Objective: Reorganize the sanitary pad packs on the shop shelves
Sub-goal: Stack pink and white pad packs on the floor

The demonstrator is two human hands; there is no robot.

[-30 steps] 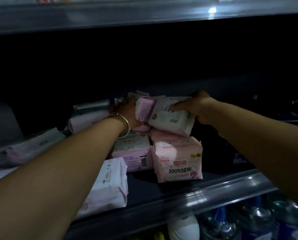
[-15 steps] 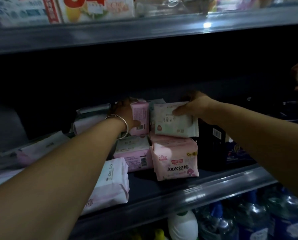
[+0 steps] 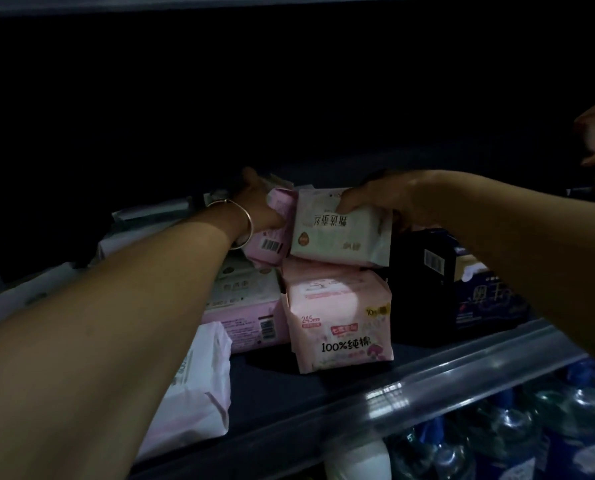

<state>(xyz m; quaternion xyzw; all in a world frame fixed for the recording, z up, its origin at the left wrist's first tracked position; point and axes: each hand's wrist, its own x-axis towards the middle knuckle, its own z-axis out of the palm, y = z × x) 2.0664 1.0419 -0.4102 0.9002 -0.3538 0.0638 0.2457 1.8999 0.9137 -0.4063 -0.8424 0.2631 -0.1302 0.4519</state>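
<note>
Head view, nearest first: two bare forearms reach forward and up into a dim shelf (image 3: 410, 386). A white pack (image 3: 199, 393) lies at the shelf front, partly under the left forearm. Behind it a pink pack printed "100%" (image 3: 341, 317) stands upright, with a pink-and-white pack (image 3: 244, 303) just beside it on the left and a dark pack (image 3: 438, 282) on the right. Farther back, the left hand (image 3: 258, 206), a bangle (image 3: 244, 220) on its wrist, grips a small pink pack (image 3: 275, 237) that rests on the pink-and-white pack; the thumb lies on its front face, and the other fingers go behind it, out of sight. The right hand (image 3: 389, 199) holds a pale pack (image 3: 341, 230) that sits on top of the "100%" pack, touching the small pink one; the thumb presses the front near the top edge while the fingers curl over the top. Both wrists are nearly level, arms angled inward toward each other. Below the shelf stand blue-capped bottles (image 3: 531, 431).
</note>
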